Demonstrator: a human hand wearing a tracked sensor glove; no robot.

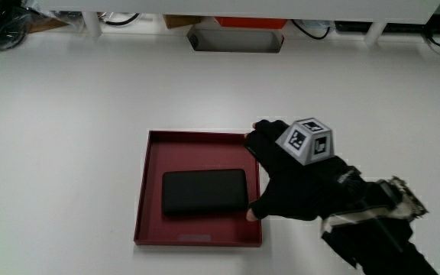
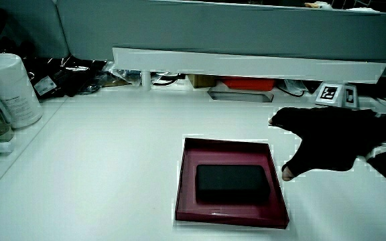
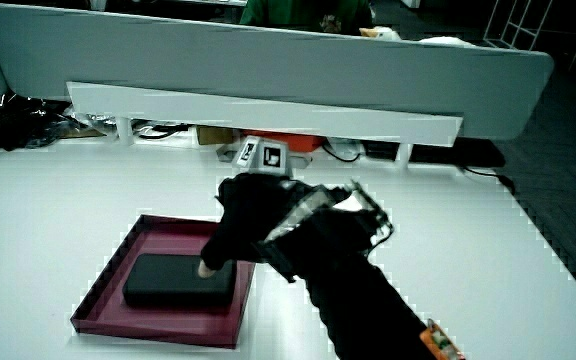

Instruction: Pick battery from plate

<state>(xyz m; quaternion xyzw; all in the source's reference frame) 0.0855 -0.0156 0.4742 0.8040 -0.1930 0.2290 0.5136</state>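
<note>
A flat black battery [image 1: 205, 191] lies in a dark red square plate [image 1: 145, 191] on the white table. The hand [image 1: 277, 172], in a black glove with a patterned cube on its back, hovers over the plate's rim at the battery's short end. Its fingers are spread and hold nothing, and the thumb tip is close to the battery's near corner. In both side views the hand [image 2: 327, 137] [image 3: 253, 225] hangs just above the plate [image 2: 187, 174] [image 3: 108, 280], with its thumb pointing down toward the battery [image 2: 232, 182] [image 3: 173, 282].
A long white shelf rail [image 2: 246, 63] runs along the table's edge by the low partition, with a grey tray [image 1: 235, 38] and cables under it. A white cylindrical container [image 2: 9, 90] and dark bags [image 2: 66, 73] stand at the table's edge in a side view.
</note>
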